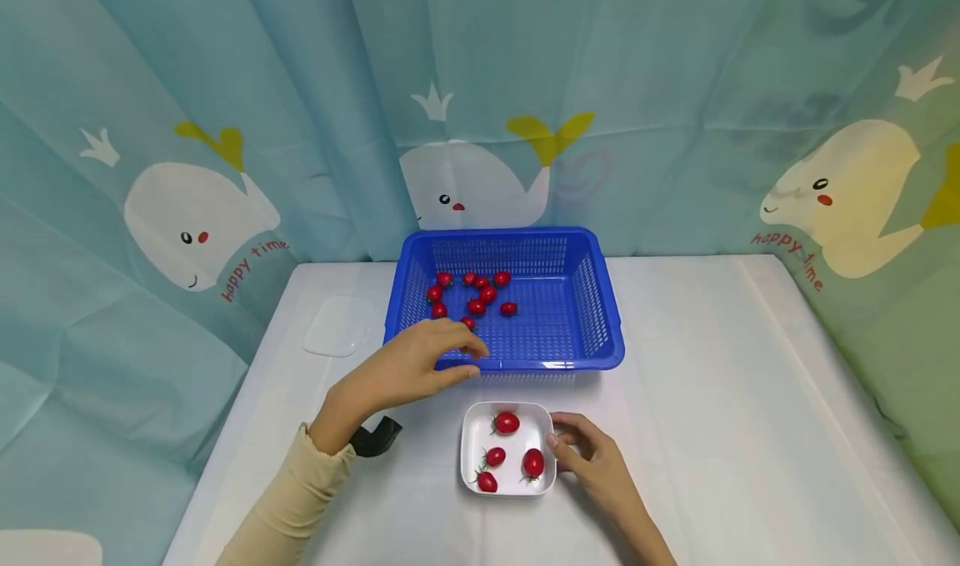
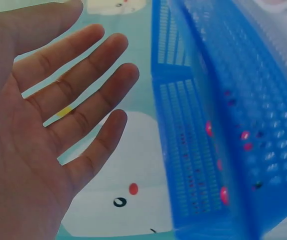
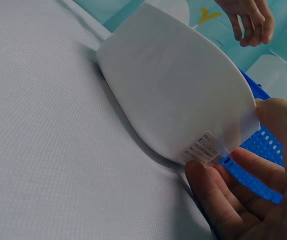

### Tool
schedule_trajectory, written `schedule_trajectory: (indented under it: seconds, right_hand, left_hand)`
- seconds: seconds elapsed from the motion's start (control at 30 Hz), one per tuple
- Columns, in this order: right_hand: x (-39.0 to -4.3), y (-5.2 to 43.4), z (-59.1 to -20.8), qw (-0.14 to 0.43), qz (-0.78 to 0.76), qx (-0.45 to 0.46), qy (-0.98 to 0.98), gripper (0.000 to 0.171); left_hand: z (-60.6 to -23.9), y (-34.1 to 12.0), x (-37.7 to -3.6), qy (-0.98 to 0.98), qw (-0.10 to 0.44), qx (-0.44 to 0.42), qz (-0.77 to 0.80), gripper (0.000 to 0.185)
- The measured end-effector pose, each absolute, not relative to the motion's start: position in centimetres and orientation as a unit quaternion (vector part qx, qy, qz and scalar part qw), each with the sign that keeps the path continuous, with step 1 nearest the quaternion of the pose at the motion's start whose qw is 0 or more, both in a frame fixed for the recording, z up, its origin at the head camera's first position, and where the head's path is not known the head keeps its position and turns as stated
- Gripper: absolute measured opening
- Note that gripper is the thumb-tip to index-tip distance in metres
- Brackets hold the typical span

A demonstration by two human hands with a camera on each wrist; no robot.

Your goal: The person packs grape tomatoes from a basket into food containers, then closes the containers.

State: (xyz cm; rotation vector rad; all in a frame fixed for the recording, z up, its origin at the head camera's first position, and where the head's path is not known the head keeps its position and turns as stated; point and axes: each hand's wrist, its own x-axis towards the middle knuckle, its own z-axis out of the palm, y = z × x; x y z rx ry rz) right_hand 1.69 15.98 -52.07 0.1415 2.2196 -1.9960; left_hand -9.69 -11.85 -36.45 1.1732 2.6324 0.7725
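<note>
While four cherry tomatoes already lie in the small white dish at the near edge of the desk, a larger share is not yet across: roughly nine more tomatoes sit clustered in the back-left part of the blue basket, which stands just behind the dish. Judging by those numbers, I'd say the work is somewhere under halfway, with most of the fruit in the basket waiting.

As for the left hand, it reaches over the basket's near-left rim with the fingertips pointing toward the closest tomato. From the wrist view its grip is wide open, the fingers straight and slightly spread, the palm bare; it holds nothing and I can't see it touching any fruit yet. Through the basket's mesh wall a few red spots of tomato show, blurred.

Over on the other side, the right hand rests at the right edge of the dish. Its fingers are lightly bent, the thumb and fingertips touching the dish's outer wall near a small printed label, as if steadying it rather than lifting it; the dish sits flat on the desk. I would call that a light pinch on the rim, not a full grasp.

Off to the left of the basket lies a clear plastic lid, flat on the desk and well apart from both hands.
</note>
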Motion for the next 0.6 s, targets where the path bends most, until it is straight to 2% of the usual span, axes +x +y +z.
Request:
schedule_trajectory:
  seconds: [0.27, 0.6]
  right_hand:
    - [1.8, 15.9, -52.1, 0.077, -0.67, 0.046, 0.737, 0.035]
    - [2.0, 15.9, -52.1, 0.064, -0.671, 0.035, 0.738, 0.033]
  left_hand:
    - [-35.6, -12.2, -13.9, 0.882, 0.125, 0.373, 0.258, 0.022]
    - [-35.4, -11.7, -19.3, 0.886, 0.146, 0.375, 0.229, 0.023]
